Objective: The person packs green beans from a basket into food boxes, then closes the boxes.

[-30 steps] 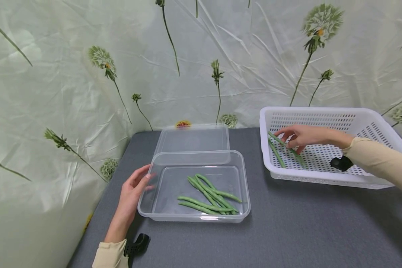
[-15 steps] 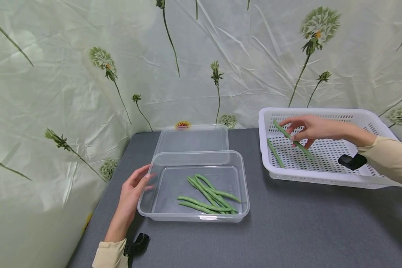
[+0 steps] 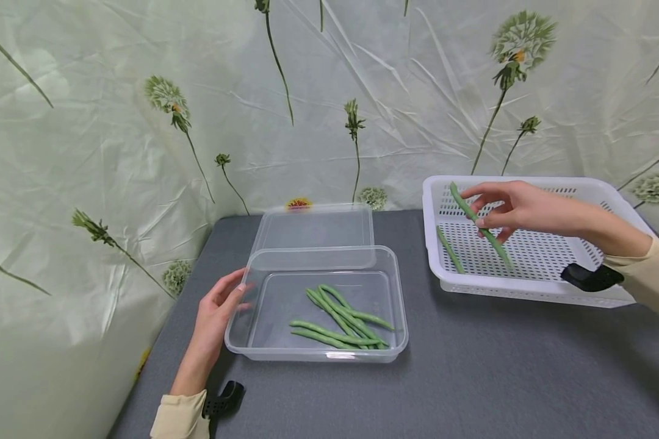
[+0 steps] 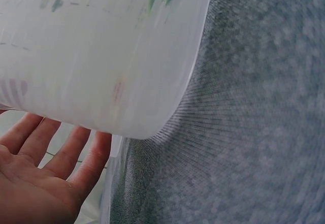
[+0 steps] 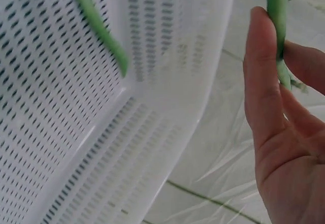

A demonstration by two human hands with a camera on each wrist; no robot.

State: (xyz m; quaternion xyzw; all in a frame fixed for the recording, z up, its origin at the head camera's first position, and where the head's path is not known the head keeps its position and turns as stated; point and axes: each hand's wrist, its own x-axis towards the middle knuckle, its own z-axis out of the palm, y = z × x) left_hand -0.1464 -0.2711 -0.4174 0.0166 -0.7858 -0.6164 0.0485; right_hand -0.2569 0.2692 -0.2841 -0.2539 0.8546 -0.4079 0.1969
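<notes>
My right hand [image 3: 518, 210] pinches a green bean [image 3: 496, 245] between thumb and fingers, raised over the white basket [image 3: 527, 285]. The right wrist view shows this bean [image 5: 277, 10] upright between the fingertips. Another green bean [image 3: 449, 249] lies in the basket near its left wall. My left hand [image 3: 215, 323] rests against the left end of a clear plastic container [image 3: 274, 355], its fingers fairly straight. In the left wrist view those fingers [image 4: 91, 163] touch the container wall. Several green beans [image 3: 343, 323] lie loosely piled in the container's right half.
Behind the container a clear lid [image 3: 315, 228] lies flat on the dark grey tabletop [image 3: 329, 405]. A pale sheet printed with dandelions [image 3: 307, 91] hangs behind the table and along its left side. The basket stands at the back right.
My right hand has lifted one green bean from the basket floor and drawn slightly to the right and up. The left hand and the container have stayed in place.
</notes>
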